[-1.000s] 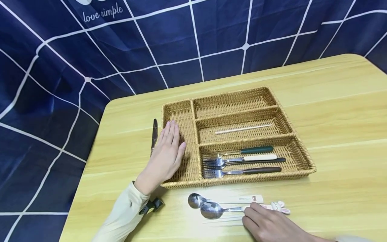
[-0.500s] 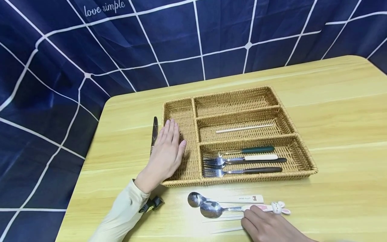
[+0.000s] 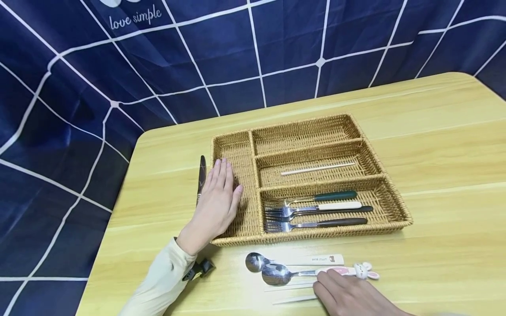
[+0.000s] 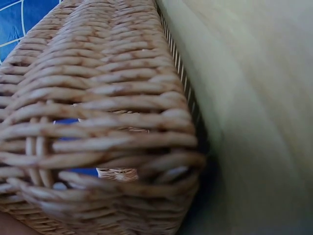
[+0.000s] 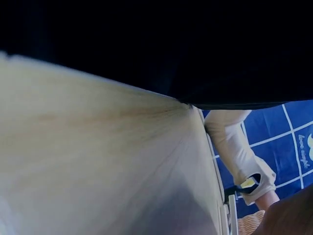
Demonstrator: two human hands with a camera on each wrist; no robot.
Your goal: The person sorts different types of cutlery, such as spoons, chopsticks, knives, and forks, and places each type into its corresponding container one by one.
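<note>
My left hand (image 3: 217,197) rests with straight fingers on the left wall of a wicker cutlery tray (image 3: 336,235). In the left wrist view, the tray's woven wall (image 4: 112,93) fills much of the frame. In front of the tray, my right hand (image 3: 349,294) has curled fingers and pinches a white chopstick (image 3: 294,300). A second white chopstick (image 3: 286,287) lies just behind it, its far end hidden by the hand. Beyond them are a spoon with a rabbit handle (image 3: 276,275) and a spoon with a white handle (image 3: 256,262), bowls to the left.
Several forks (image 3: 341,222) lie in the tray's front compartment. A single chopstick (image 3: 318,169) sits in the middle one. Left of the tray lies a table knife (image 3: 202,173), its lower end hidden by my left hand. A blue checked curtain (image 3: 221,57) hangs behind the table (image 3: 446,175).
The chopstick at my right hand has come away from the second one, toward the front edge, leaving a gap between them. My left hand stays on the tray wall.
</note>
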